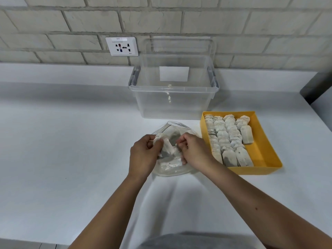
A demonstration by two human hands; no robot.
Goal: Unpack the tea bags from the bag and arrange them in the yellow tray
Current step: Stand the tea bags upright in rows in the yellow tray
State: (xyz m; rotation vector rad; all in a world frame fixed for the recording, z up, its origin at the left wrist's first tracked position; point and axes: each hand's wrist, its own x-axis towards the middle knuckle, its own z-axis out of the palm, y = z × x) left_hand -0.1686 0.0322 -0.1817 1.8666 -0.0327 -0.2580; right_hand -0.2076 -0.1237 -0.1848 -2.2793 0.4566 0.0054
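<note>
Looks like a pantry or kitchenette corner, plain and utilitarian. Long white surface (71, 141) running against a wall of pale painted brick (161, 20), with a labelled multi-pin wall socket (121, 46) set just above it. Clear plastic storage box (173, 88) standing at the back, and rows of tea bags (226, 139) filed in a yellow tray (264, 150).

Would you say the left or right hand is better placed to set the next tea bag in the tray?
Probably the right hand: it is nearer the tray, whose free space lies along the far right side.
</note>
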